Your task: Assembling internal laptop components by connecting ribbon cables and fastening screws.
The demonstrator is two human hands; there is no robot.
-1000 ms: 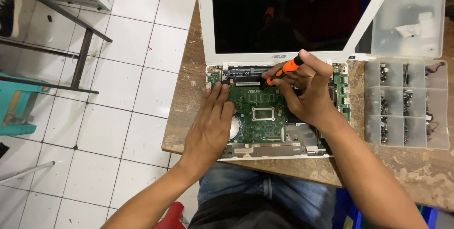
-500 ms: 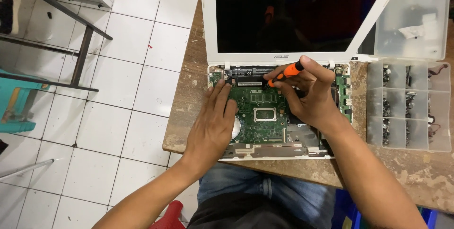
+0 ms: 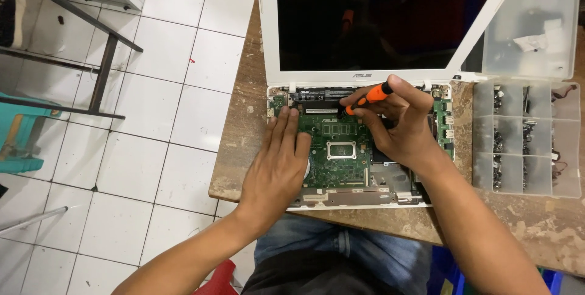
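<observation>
While the left hand (image 3: 277, 170) steadies it, the circuit board (image 3: 338, 149) (green) lies exposed.

The right hand (image 3: 399, 127) is covering most of the orange screwdriver (image 3: 373, 95), so its tip is not showing against the green circuit board (image 3: 338, 149). The left hand (image 3: 277, 170) is hiding that board's left part. Right of the board, the contents of the clear parts box (image 3: 527, 140) are looking too small to identify, and the counter (image 3: 241, 130) is running off the right edge.
</observation>
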